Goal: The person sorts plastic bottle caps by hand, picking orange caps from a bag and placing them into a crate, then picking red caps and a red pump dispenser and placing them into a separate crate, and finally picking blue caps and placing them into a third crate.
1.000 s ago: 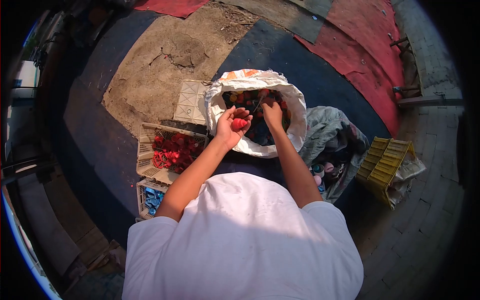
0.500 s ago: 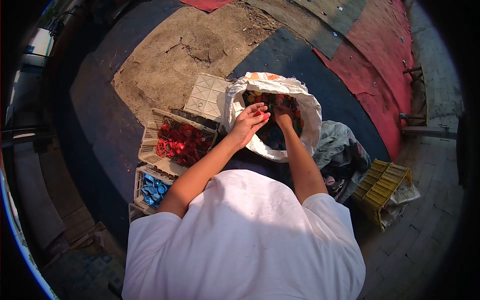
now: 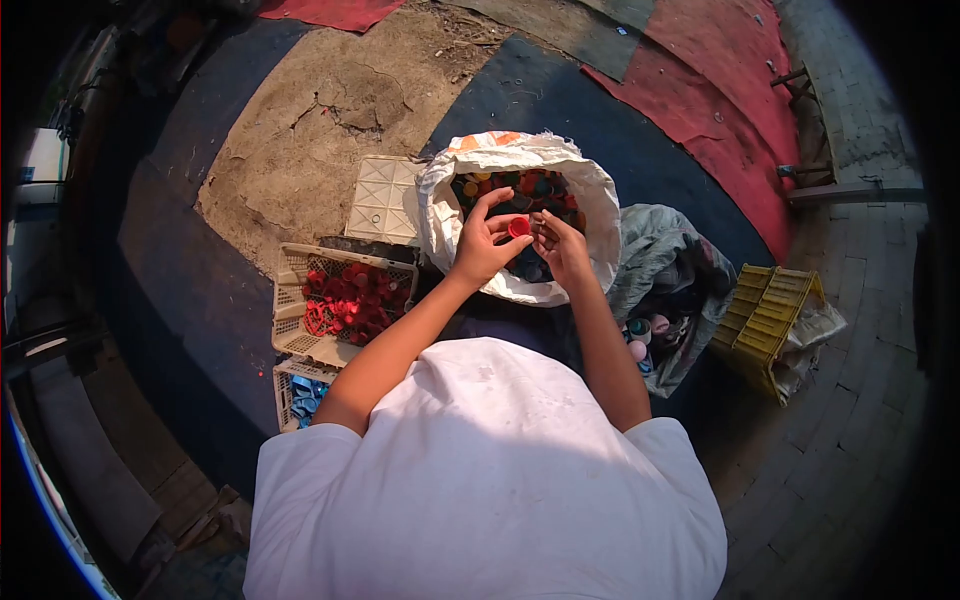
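Above the mouth of a white woven sack, my left hand grips a round red cap between thumb and fingers, its hollow side facing me. My right hand is beside it, fingertips pinched together close to the cap's right edge. I cannot tell what small thing, if any, that pinch holds. Inside the sack lie many mixed-colour caps, partly hidden by my hands.
On my left stands a beige crate of red caps, with another crate of blue pieces nearer me. A pale grid panel lies behind them. To the right are a grey plastic bag and a yellow crate.
My right hand has come up out of the sack toward my left hand. The red cap in my left hand now shows its open side. The whole view has shifted slightly.
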A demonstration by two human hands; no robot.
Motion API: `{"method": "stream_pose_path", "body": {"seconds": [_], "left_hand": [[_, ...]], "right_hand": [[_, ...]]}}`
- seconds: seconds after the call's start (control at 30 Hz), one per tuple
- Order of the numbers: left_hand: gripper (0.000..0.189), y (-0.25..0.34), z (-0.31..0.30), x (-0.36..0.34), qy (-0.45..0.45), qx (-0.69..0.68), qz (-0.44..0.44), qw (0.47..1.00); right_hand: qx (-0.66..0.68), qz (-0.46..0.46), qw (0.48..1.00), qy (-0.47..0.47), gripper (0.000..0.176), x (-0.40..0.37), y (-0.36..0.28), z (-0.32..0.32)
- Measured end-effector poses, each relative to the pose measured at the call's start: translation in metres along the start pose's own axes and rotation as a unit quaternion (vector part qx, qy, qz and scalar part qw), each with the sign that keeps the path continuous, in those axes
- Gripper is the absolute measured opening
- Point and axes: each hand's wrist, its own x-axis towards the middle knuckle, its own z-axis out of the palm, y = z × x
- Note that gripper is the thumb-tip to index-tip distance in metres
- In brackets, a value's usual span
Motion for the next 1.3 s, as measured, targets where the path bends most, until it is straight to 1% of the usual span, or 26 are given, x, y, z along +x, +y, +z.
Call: {"method": "stream_pose_path", "body": {"seconds": [0.07, 0.1, 0.2, 0.23, 0.33, 0.37, 0.4, 0.43, 0.47, 0.5, 0.53, 0.6, 0.63, 0.73, 0.77, 0.8, 0.87, 0.9, 0.97, 1.0, 1.07, 1.1, 1.2, 1.23, 1.3], "left_hand": [[0.076, -0.003, 0.001, 0.000, -0.012, 0.018, 0.018, 1.000], [0.074, -0.004, 0.000, -0.001, -0.029, 0.044, 0.000, 0.999], [0.074, 0.004, 0.007, -0.004, -0.054, 0.227, 0.091, 0.968], [0.074, 0.005, 0.008, -0.004, -0.067, 0.263, 0.109, 0.956], [0.069, 0.008, 0.013, -0.010, -0.107, 0.331, 0.148, 0.926], [0.066, 0.004, 0.013, -0.012, -0.100, 0.326, 0.143, 0.929], [0.063, -0.009, 0.011, -0.013, -0.068, 0.232, 0.062, 0.968], [0.061, -0.023, 0.009, -0.013, -0.037, 0.133, -0.019, 0.990], [0.059, -0.036, 0.006, -0.012, -0.007, 0.031, -0.101, 0.994], [0.059, -0.030, 0.002, -0.005, 0.017, -0.103, -0.196, 0.975], [0.060, -0.021, 0.001, -0.003, 0.018, -0.166, -0.248, 0.954], [0.063, -0.003, 0.002, 0.001, 0.019, -0.287, -0.345, 0.893], [0.064, 0.002, 0.005, 0.002, -0.002, -0.294, -0.357, 0.886], [0.053, -0.011, 0.010, 0.002, -0.062, -0.325, -0.360, 0.873], [0.042, -0.015, 0.013, 0.000, -0.050, -0.275, -0.356, 0.892], [0.036, -0.012, 0.015, 0.000, -0.029, -0.239, -0.358, 0.902], [0.039, -0.007, 0.017, 0.000, -0.002, -0.247, -0.354, 0.902], [0.041, -0.007, 0.017, 0.000, 0.009, -0.251, -0.352, 0.902], [0.044, -0.007, 0.016, 0.000, 0.031, -0.260, -0.351, 0.899], [0.045, -0.012, 0.014, 0.002, 0.040, -0.290, -0.344, 0.892], [0.047, -0.034, 0.004, 0.005, 0.058, -0.349, -0.331, 0.875], [0.056, -0.036, -0.001, 0.006, 0.063, -0.324, -0.325, 0.886], [0.062, -0.039, -0.007, 0.009, 0.089, -0.388, -0.302, 0.866], [0.070, -0.025, -0.001, 0.012, 0.118, -0.389, -0.294, 0.865], [0.074, 0.004, 0.002, 0.012, 0.094, -0.461, -0.271, 0.840]], "right_hand": [[0.020, 0.014, 1.000, -0.018, 0.033, -0.013, -0.002, 0.007], [0.026, 0.010, 0.999, -0.034, 0.035, -0.030, -0.009, 0.019], [0.049, -0.012, 0.998, -0.037, 0.034, -0.039, -0.003, 0.022], [0.065, -0.007, 0.997, -0.051, 0.035, -0.039, 0.000, 0.016], [0.049, 0.002, 0.998, -0.036, 0.037, -0.042, 0.003, 0.000], [0.048, -0.003, 0.999, -0.018, 0.037, -0.043, 0.004, -0.005], [0.047, -0.009, 0.999, 0.000, 0.037, -0.047, 0.002, -0.006], [0.048, -0.015, 0.999, 0.020, 0.037, -0.051, 0.000, -0.004], [0.043, -0.028, 0.998, 0.020, 0.036, -0.054, -0.001, -0.003], [0.038, -0.042, 0.998, 0.020, 0.036, -0.058, -0.004, 0.000], [0.033, -0.056, 0.998, 0.020, 0.036, -0.062, -0.006, 0.003], [-0.039, -0.088, 0.995, 0.021, 0.037, -0.069, -0.008, 0.014], [-0.074, -0.104, 0.992, 0.022, 0.037, -0.071, -0.008, 0.021], [-0.195, -0.143, 0.970, 0.018, 0.036, -0.075, -0.002, 0.036], [-0.295, -0.224, 0.927, 0.056, 0.031, -0.072, 0.005, 0.039], [-0.309, -0.233, 0.919, 0.072, 0.028, -0.071, 0.008, 0.042], [-0.335, -0.249, 0.903, 0.107, 0.023, -0.071, 0.010, 0.047], [-0.319, -0.246, 0.909, 0.103, 0.019, -0.071, 0.010, 0.049], [-0.348, -0.271, 0.890, 0.112, 0.019, -0.076, 0.005, 0.052], [-0.363, -0.282, 0.880, 0.117, 0.018, -0.077, 0.002, 0.053], [-0.310, -0.282, 0.905, 0.077, 0.018, -0.070, 0.005, 0.041], [-0.283, -0.280, 0.915, 0.057, 0.019, -0.071, 0.001, 0.040], [-0.357, -0.317, 0.879, 0.002, 0.023, -0.087, -0.011, 0.037], [-0.387, -0.331, 0.861, -0.015, 0.023, -0.092, -0.014, 0.037], [-0.443, -0.357, 0.821, -0.048, 0.024, -0.101, -0.015, 0.037]]}}
